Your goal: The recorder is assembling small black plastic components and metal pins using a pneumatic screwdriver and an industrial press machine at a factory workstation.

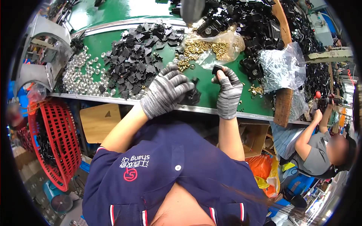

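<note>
Striped grey gloves with bare fingertips cover both of my hands. My right hand [229, 92] pinches a small black plastic piece [217, 69] between thumb and fingers, above the green table top. My left hand [166, 92] is closed, its fingers bent around the edge of a larger black plastic part [194, 95] near the front edge. That part is blurred and partly covered by the fingers. Just beyond my left hand lies a heap of small black plastic pieces [137, 52]. Brass screws or inserts [200, 48] spill from a clear bag between and beyond my hands.
Clear round pieces [81, 75] are scattered at the left. A clear bag of silvery screws [282, 67] leans by a wooden board [283, 107] at the right. Black parts [241, 28] pile up behind. A red basket [56, 143] stands left; another person [316, 145] sits right.
</note>
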The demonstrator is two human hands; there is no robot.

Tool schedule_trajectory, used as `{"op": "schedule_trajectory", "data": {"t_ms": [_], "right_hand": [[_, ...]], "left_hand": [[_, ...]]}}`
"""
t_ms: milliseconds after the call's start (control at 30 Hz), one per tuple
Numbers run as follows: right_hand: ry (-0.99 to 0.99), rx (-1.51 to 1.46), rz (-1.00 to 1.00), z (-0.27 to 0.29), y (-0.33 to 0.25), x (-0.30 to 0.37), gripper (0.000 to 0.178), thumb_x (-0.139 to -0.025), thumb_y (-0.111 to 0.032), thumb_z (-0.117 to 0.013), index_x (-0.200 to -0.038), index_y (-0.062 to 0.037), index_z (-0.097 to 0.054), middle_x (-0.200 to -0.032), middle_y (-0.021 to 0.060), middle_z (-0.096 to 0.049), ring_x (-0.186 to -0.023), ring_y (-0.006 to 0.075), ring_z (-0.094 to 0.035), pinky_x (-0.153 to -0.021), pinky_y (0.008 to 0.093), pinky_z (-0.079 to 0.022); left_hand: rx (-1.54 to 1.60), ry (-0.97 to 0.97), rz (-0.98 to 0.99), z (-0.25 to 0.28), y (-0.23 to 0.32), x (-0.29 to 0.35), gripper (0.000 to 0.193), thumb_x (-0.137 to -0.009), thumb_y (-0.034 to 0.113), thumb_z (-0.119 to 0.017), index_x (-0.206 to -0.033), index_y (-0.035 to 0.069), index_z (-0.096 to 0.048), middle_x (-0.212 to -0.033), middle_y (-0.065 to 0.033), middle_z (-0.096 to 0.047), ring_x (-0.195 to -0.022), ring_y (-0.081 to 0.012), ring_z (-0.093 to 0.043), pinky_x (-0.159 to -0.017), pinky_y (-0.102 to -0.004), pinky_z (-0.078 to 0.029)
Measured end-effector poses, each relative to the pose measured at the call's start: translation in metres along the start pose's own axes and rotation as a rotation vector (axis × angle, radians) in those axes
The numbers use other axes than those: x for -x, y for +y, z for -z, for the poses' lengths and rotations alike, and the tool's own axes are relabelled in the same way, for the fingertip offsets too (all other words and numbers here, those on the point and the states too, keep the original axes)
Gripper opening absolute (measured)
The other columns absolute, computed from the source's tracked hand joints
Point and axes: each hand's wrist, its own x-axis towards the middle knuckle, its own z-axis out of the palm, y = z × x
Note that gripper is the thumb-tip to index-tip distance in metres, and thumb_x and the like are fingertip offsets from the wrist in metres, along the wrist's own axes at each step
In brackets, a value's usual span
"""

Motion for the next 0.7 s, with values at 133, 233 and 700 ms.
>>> {"op": "schedule_trajectory", "data": {"t_ms": [133,233,700], "right_hand": [[-0.066,-0.087,-0.061,0.007,-0.016,0.012,0.017,-0.086,0.000,-0.062,-0.103,0.0015,-0.064,-0.081,0.0057,-0.063,-0.065,0.0095,-0.058,-0.061,0.0226,-0.049],[-0.101,-0.163,-0.053,0.002,-0.025,0.020,0.017,-0.086,0.001,-0.062,-0.103,0.0015,-0.064,-0.080,0.0060,-0.064,-0.062,0.0085,-0.057,-0.057,0.0213,-0.048],[-0.413,0.145,-0.287,0.007,-0.039,0.007,0.029,-0.083,-0.005,-0.068,-0.112,-0.0007,-0.063,-0.074,0.0017,-0.063,-0.059,0.0057,-0.054,-0.054,0.0199,-0.045]], "left_hand": [[0.005,-0.011,0.180,-0.004,0.008,0.009,0.038,-0.067,0.009,-0.072,-0.105,0.010,-0.064,-0.098,-0.0095,-0.061,-0.089,-0.0281,-0.061,-0.086,-0.0417,-0.048],[0.051,0.034,0.278,0.002,0.016,0.009,0.039,-0.068,0.010,-0.073,-0.106,0.010,-0.064,-0.100,-0.0099,-0.061,-0.089,-0.0283,-0.061,-0.084,-0.0407,-0.049],[0.259,0.136,0.288,-0.001,0.018,-0.006,0.024,-0.070,0.006,-0.075,-0.092,0.006,-0.065,-0.100,-0.0122,-0.064,-0.087,-0.0292,-0.063,-0.074,-0.0372,-0.052]]}}
